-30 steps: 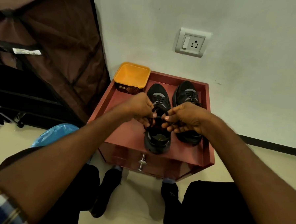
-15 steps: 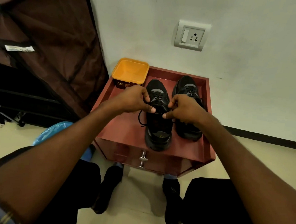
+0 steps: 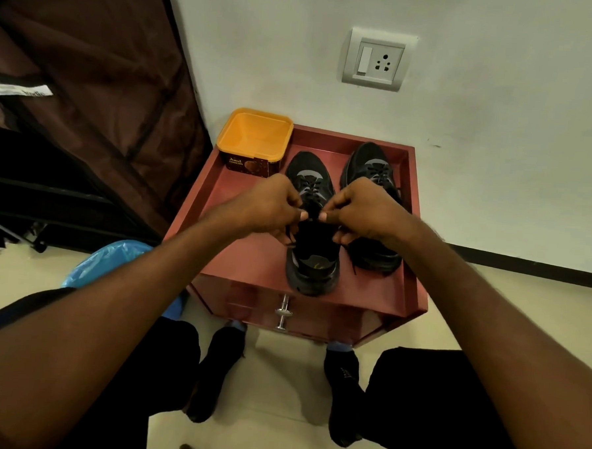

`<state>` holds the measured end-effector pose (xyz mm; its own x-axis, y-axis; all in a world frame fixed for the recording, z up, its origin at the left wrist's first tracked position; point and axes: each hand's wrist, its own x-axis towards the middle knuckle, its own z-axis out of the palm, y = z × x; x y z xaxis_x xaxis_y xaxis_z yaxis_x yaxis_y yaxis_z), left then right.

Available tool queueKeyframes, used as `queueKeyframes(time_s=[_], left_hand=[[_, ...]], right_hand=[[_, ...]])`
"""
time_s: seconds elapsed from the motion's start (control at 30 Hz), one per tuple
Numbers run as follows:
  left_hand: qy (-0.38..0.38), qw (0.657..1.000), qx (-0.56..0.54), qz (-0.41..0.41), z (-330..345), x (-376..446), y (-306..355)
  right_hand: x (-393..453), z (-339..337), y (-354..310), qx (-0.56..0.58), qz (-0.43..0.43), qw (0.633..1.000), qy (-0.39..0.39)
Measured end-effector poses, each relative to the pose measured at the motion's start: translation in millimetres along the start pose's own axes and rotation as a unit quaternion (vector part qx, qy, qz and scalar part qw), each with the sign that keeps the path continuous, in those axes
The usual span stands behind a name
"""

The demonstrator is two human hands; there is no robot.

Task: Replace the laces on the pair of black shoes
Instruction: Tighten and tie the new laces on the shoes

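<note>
Both hands meet over the left shoe [image 3: 312, 252], which sits near the worktop's [image 3: 238, 255] front edge, toe to the back: the left hand [image 3: 271, 206] pinches the black lace [image 3: 289, 236] in a tight grip, the right hand [image 3: 367, 209] pinches its end likewise; the right shoe [image 3: 373, 170] stands just beside, by the right edge, an orange tub [image 3: 254, 139] at the back-left corner

Both bare forearms reach in from seven and five o'clock, converging toward twelve. The left hand [image 3: 271, 206] and right hand [image 3: 364, 210] sit knuckles-up, nearly touching, fingers curled. Each pinches a thin black lace [image 3: 310, 220] between thumb and forefinger.
</note>
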<state>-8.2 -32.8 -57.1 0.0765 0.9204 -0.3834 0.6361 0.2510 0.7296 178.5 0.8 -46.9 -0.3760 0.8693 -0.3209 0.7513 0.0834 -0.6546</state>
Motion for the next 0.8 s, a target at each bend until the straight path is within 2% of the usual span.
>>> queueKeyframes(time_s=[0.13, 0.3, 0.37, 0.5, 0.6, 0.67, 0.73, 0.8], left_hand=[[0.042, 0.986, 0.152, 0.063, 12.8, 5.6, 2.1], [0.104, 0.971, 0.210, 0.037, 26.1, 10.9, 4.7], [0.130, 0.967, 0.219, 0.021, 28.3, 18.3, 5.7], [0.127, 0.969, 0.213, -0.010, 29.6, 27.0, -4.7], [0.117, 0.972, 0.200, -0.031, 35.0, 29.9, -13.5], [0.115, 0.971, 0.204, -0.045, 37.5, 30.5, -13.9], [0.088, 0.976, 0.190, -0.058, 35.5, 31.1, -11.9], [0.030, 0.990, 0.113, -0.072, 27.9, 30.0, -9.7]], right_hand=[[11.3, 13.0, 4.3, -0.138, -0.025, 0.990, 0.014], [12.8, 21.3, 6.2, -0.201, -0.001, 0.979, 0.036], [13.3, 15.1, 9.2, -0.181, 0.011, 0.983, 0.016], [10.7, -4.4, 15.6, -0.023, 0.073, 0.997, -0.011], [5.0, -10.5, 15.6, -0.028, 0.096, 0.992, -0.074], [3.6, -10.2, 16.2, -0.027, 0.106, 0.991, -0.082], [3.3, -11.1, 15.6, -0.021, 0.101, 0.991, -0.080], [0.9, -13.3, 10.6, 0.018, 0.094, 0.993, -0.076]])
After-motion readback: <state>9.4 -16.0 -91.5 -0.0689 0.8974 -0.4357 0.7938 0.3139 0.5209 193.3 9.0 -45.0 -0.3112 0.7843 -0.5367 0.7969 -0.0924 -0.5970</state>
